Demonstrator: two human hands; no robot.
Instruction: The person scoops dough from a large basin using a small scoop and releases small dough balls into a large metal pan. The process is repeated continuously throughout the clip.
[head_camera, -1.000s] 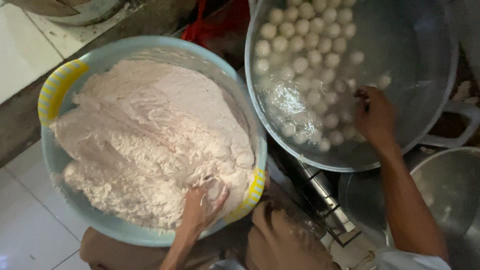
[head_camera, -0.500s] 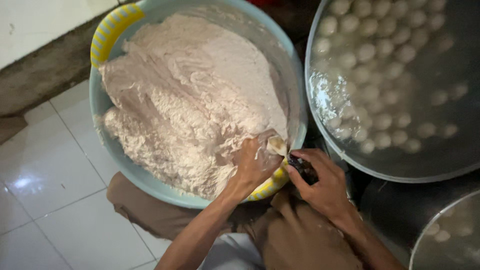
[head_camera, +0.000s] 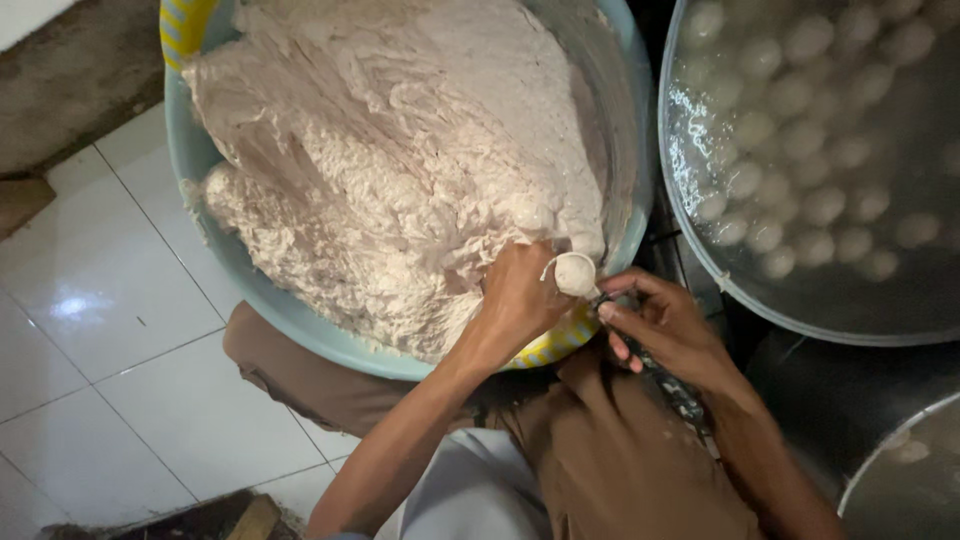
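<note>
Pale pink paste (head_camera: 400, 160) is heaped in the light-blue basin (head_camera: 195, 170). At its near rim, a small ball of paste (head_camera: 576, 273) is squeezed out of the fisted left hand (head_camera: 520, 300); a spoon, barely seen, is pinched by the right hand (head_camera: 665, 325) just beside it.

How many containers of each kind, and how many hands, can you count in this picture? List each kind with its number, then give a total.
Light blue plastic basin of pale paste: 1
Metal pots (large pot, second pot): 2
Hands (left hand, right hand): 2
Total: 5
</note>
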